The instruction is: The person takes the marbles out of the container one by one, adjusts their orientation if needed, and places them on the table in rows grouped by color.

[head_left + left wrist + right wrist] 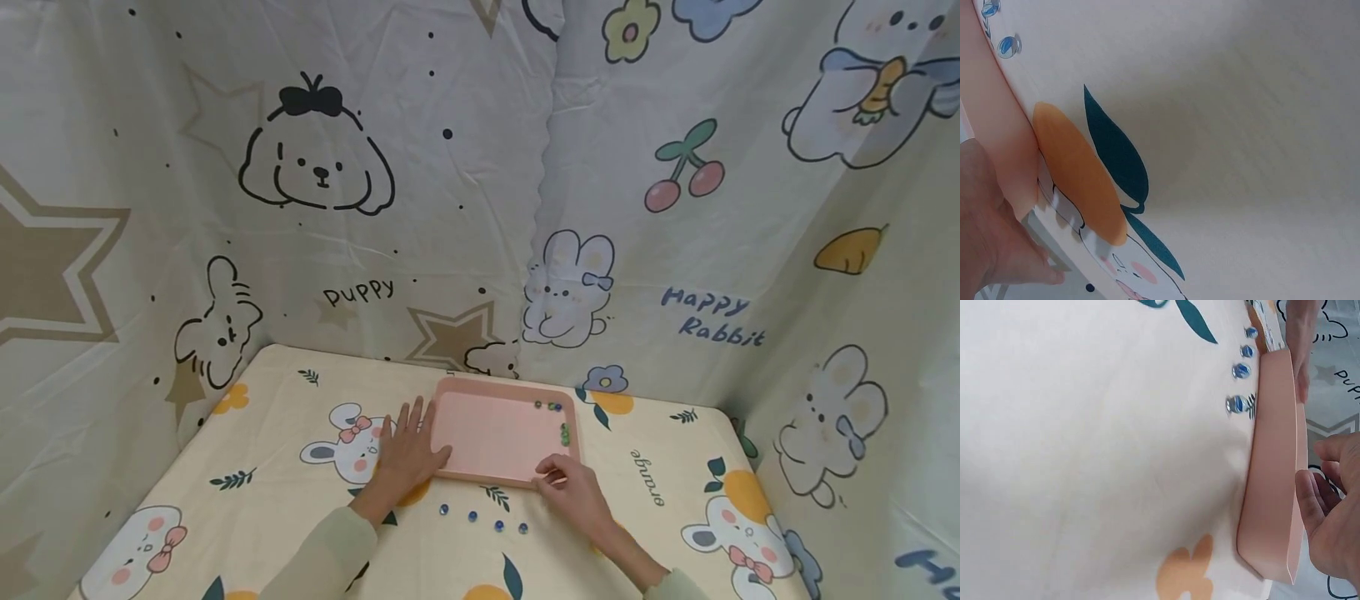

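Observation:
A shallow pink tray (495, 429) lies on the patterned cloth. My left hand (406, 450) rests at its left side with fingers spread, the thumb reaching the rim. Over the front right corner is my right hand (573, 492), its fingers loosely bent; in the right wrist view a gap shows between thumb and fingers, and I see nothing held. Several small green and dark marbles (565, 435) sit inside the tray along its right wall and far right corner. In front of the tray, clear marbles with blue swirls (1241, 370) stand in a loose row.
The table cloth (277, 517) is cream with printed rabbits, oranges and leaves. Hanging cloth (450, 208) with puppy and rabbit drawings encloses the table at the back and both sides. The tray stands near the table's back edge.

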A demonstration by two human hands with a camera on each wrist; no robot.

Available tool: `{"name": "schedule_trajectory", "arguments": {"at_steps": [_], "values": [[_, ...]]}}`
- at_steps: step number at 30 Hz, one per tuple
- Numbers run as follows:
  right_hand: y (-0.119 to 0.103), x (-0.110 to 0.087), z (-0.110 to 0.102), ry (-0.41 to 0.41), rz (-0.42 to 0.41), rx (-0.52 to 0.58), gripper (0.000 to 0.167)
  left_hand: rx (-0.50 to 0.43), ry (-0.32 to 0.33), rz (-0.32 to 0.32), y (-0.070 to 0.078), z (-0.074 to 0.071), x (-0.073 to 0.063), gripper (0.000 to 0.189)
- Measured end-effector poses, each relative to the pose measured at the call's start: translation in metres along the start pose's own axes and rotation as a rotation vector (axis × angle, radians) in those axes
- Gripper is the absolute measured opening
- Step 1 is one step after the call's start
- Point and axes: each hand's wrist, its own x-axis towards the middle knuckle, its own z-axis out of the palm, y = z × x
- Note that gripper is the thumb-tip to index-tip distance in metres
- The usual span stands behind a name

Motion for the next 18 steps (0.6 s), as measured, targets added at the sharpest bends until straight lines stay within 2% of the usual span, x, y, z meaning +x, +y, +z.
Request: {"name": "schedule_trajectory", "arguments": {"at_steps": [4,9,14,18], "values": [[0.002,0.019,-0.007,0.056,0.016,-0.039,0.015,0.001,-0.009,-0.002,0.0,-0.001,0.0,0.087],[0.005,0.046,-0.011,0.106,0.043,-0.163,0.019,-0.009,-0.003,-0.003,0.0,-0.003,0.0,0.087],[0.012,0.07,-0.012,0.113,0.063,-0.277,0.021,-0.019,0.006,-0.004,-0.001,-0.001,0.0,0.086],[0.019,0.085,-0.014,0.116,0.08,-0.312,0.026,-0.01,0.004,0.004,0.0,0.002,0.0,0.087]]}}
